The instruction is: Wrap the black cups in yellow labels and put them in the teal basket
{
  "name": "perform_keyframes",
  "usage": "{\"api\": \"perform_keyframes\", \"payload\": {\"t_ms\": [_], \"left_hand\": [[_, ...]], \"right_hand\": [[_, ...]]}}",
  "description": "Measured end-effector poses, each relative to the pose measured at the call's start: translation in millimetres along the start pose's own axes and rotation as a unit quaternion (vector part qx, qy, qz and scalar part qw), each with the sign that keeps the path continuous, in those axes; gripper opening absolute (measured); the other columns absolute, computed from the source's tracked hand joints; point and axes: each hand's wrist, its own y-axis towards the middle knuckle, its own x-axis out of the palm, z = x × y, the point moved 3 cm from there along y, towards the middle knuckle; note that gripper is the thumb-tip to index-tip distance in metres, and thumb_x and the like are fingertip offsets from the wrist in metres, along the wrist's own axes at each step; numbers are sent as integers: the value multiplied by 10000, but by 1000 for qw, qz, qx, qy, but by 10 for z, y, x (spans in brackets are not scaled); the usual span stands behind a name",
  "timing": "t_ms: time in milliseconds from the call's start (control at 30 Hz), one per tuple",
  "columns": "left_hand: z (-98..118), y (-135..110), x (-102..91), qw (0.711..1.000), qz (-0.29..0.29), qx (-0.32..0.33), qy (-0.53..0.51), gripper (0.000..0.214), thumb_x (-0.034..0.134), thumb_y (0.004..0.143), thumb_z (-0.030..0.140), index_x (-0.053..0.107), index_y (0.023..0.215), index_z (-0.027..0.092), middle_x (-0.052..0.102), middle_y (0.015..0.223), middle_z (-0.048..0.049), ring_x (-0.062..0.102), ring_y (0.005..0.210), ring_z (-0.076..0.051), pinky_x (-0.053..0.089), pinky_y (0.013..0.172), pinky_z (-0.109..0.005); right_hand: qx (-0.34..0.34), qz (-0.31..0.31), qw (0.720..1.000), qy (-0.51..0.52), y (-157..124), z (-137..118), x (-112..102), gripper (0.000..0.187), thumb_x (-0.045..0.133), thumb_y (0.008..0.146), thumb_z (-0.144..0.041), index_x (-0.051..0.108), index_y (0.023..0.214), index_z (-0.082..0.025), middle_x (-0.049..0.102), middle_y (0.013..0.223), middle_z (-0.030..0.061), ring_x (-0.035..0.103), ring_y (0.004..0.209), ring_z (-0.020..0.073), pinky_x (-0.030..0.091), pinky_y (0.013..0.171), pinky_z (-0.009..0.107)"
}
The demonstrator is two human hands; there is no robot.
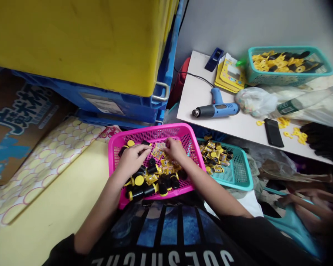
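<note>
Head view: a person is sitting with a pink basket (152,130) in the lap, and both hands are meeting over its far half. The left hand (131,159) and the right hand (174,148) are each pinching an edge of one small yellow packet (157,152), fingertips closed on it, holding it just above the heap. Below the hands, black and yellow cylinders (144,190) and more packets are lying loose in the basket. The work seems to be at the fine-fingered stage of handling a single packet; any further move is likely calling for a steady pinch, since the piece is tiny and the heap is crowding close beneath. To the right, a teal basket (240,177) is holding wrapped pieces (215,155). Farther right, a white table (238,125) is carrying a blue heat gun (216,109), a dark phone (273,133) and a second teal basket (290,79). Far left, a yellow crate (80,40) is sitting on a blue crate (122,103).
</note>
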Motion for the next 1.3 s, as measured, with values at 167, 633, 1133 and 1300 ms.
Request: {"api": "perform_keyframes", "payload": {"t_ms": [167,633,1133,1300], "left_hand": [[11,3,42,1000,3,1,-17,219,603,847,374,756,938,248,775,930,-31,705,840,-215,523,852,-317],[-30,68,202,967,42,-87,-236,427,785,649,357,673,1022,181,734,941,-61,686,888,-200,548,818,-341],[12,117,107,921,93,-122,-359,390,835,594,354,640,883,179,695,674,25,649,610,-123,520,663,-256],[-15,114,65,909,108,-134,-380,521,852,582,340,638,1024,165,709,695,12,656,603,-120,529,627,-242]], "right_hand": [[-10,11,999,34,3,-85,56,183,678,832,-308,651,950,-171,672,1069,140,588,1038,250,429,875,329],[-24,-108,796,595,-282,-159,-302,359,837,596,-350,576,773,-178,641,655,-52,591,589,89,470,633,243],[-119,3,848,517,-184,-520,-386,328,679,785,-325,562,1063,-196,600,716,-42,579,659,120,471,685,279],[-123,53,862,489,-169,-580,-407,272,600,865,-388,537,1034,-185,544,698,-50,523,633,104,431,646,253]]}}
